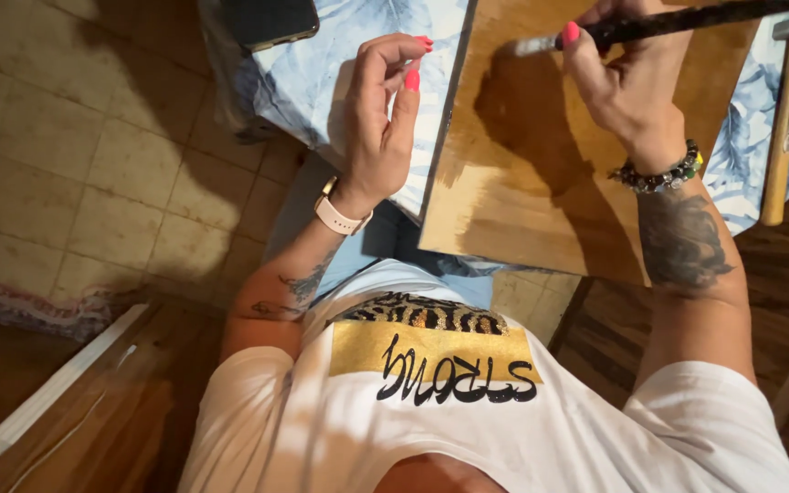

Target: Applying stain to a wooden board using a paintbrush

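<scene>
One brush [650,26], one wooden board [550,155], one hammer [783,128] and one phone [267,18] lay in view on the leaf-patterned blue cloth [312,73]. The brush was dark-handled with a pale tip, lying nearly level, long axis left to right, tip pointing left over the board's top edge. The right hand [623,82] gripped it. The left hand [381,119] held nothing, fingers loosely curled beside the board's left edge.

Left hand [378,119]: bright pink nails, pale watch strap worn just behind it | right hand [618,87]: beaded bracelet behind, tattooed forearm | white printed T-shirt worn
</scene>
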